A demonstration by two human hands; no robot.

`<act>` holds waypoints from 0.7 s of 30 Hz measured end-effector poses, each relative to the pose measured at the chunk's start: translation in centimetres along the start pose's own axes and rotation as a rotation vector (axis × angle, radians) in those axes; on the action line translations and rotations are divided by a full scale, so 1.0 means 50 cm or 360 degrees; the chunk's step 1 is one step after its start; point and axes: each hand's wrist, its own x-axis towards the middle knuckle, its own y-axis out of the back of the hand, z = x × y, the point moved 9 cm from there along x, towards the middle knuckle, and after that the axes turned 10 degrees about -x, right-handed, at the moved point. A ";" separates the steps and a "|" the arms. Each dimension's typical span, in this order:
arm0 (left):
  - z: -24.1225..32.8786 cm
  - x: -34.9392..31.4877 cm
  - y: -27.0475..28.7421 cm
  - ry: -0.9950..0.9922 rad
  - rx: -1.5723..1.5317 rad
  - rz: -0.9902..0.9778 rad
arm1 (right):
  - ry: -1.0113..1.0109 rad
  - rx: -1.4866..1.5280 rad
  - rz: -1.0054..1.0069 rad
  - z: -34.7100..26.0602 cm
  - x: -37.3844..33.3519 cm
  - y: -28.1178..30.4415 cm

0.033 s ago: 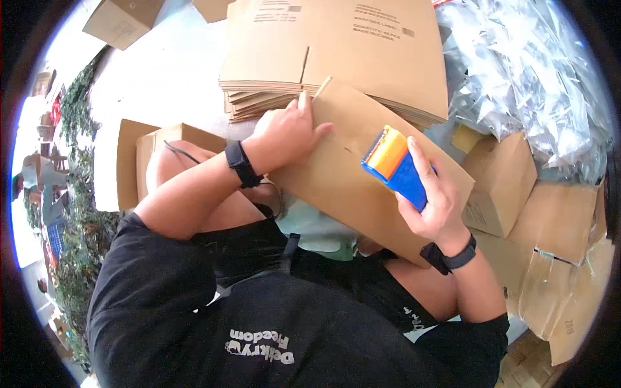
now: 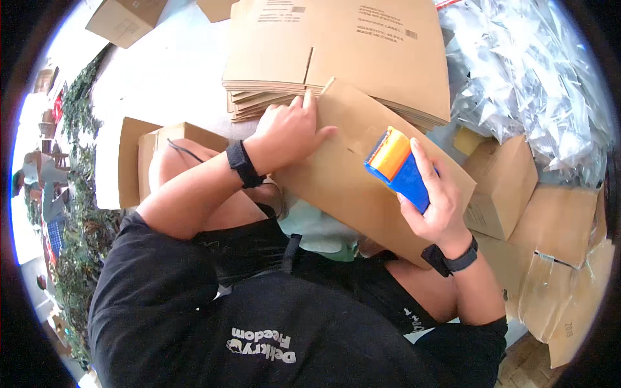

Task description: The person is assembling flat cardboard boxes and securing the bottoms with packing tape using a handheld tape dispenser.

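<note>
A brown cardboard box (image 2: 336, 168) lies tilted across my lap. My left hand (image 2: 284, 132) grips its far left edge, with the thumb along the top face and the fingers at the edge. In my right hand (image 2: 440, 204) is a blue and orange tape dispenser (image 2: 406, 174), held above the right part of the box. Its toothed orange end points up and to the left, apart from the hand. What the underside of the box looks like is hidden.
Beyond the box stands a stack of flat cardboard cartons (image 2: 381, 71). Clear plastic bags (image 2: 524, 77) pile up at the far right. An open box (image 2: 504, 181) sits right, another box (image 2: 149, 155) left by my knee. Flattened cardboard (image 2: 556, 226) lies at the right, greenery (image 2: 84, 258) at the left.
</note>
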 end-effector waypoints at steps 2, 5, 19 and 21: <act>0.019 -0.014 0.044 -0.0259 0.0013 0.0252 | -0.0040 0.0010 -0.0034 -0.005 -0.001 0.005; 0.062 -0.039 0.090 -0.0436 -0.0459 0.0277 | 0.0070 -0.0053 0.0017 -0.022 -0.004 0.010; 0.046 -0.034 0.010 0.0130 -0.2198 -0.0522 | 0.0215 -0.0173 -0.0180 -0.072 0.017 0.024; 0.024 -0.029 0.014 0.0116 -0.2183 -0.0454 | 0.0254 -0.0179 -0.0202 -0.073 0.021 0.030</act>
